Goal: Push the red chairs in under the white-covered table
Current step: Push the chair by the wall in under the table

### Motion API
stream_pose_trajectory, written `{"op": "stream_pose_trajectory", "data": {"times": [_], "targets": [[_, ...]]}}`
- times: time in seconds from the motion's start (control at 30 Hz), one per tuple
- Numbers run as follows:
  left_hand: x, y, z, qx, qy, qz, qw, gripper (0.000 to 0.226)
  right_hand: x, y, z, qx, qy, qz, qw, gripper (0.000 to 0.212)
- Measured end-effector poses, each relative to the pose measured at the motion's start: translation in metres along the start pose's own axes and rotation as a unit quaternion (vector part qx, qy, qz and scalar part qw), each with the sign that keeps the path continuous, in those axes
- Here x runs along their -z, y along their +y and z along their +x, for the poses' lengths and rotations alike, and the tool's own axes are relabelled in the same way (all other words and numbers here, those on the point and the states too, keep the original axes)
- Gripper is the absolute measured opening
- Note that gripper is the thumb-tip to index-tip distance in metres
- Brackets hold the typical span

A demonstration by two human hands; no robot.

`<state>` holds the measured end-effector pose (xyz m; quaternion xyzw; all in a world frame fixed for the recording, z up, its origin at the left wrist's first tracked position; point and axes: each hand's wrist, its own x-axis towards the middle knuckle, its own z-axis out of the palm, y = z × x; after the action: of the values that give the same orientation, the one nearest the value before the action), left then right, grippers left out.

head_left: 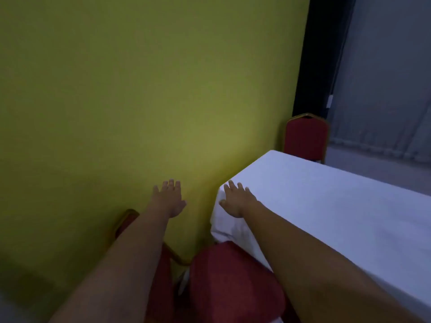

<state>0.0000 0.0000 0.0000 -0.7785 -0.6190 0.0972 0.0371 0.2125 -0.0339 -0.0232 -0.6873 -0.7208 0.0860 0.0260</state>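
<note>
Head view: both hands [169, 201] spread, empty.

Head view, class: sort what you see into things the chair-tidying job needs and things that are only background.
Job:
near red chair
far red chair
white-covered table
left hand
right hand

Background:
yellow-green wall
grey curtain

Both hands out flat, left hand [169, 201] empty, right hand [235, 200] over the white table [326, 206] corner, red chair [233, 283] below.
</note>
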Motion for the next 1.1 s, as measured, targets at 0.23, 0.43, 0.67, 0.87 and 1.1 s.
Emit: {"op": "stream_pose_trajectory", "data": {"times": [0.23,0.43,0.67,0.87,1.1], "targets": [[-0.051,-0.085,-0.019,0.042,-0.051,-0.008,0.998,0.068,-0.057,-0.077,0.002,0.030,-0.047,0.014,0.998,0.068],[-0.099,-0.156,-0.036,0.071,-0.065,-0.009,0.995,0.058,-0.100,-0.130,0.004,0.060,-0.088,0.026,0.994,0.071],[-0.142,-0.187,-0.042,0.067,-0.055,0.002,0.996,0.060,-0.139,-0.193,0.015,0.101,-0.109,0.080,0.986,0.077],[-0.155,-0.203,-0.035,-0.001,0.009,0.019,1.000,0.076,-0.156,-0.252,0.008,0.127,-0.090,0.155,0.976,0.092],[-0.162,-0.214,-0.014,-0.081,0.046,0.022,0.995,0.072,-0.172,-0.298,-0.002,0.093,-0.053,0.171,0.979,0.087]]}}
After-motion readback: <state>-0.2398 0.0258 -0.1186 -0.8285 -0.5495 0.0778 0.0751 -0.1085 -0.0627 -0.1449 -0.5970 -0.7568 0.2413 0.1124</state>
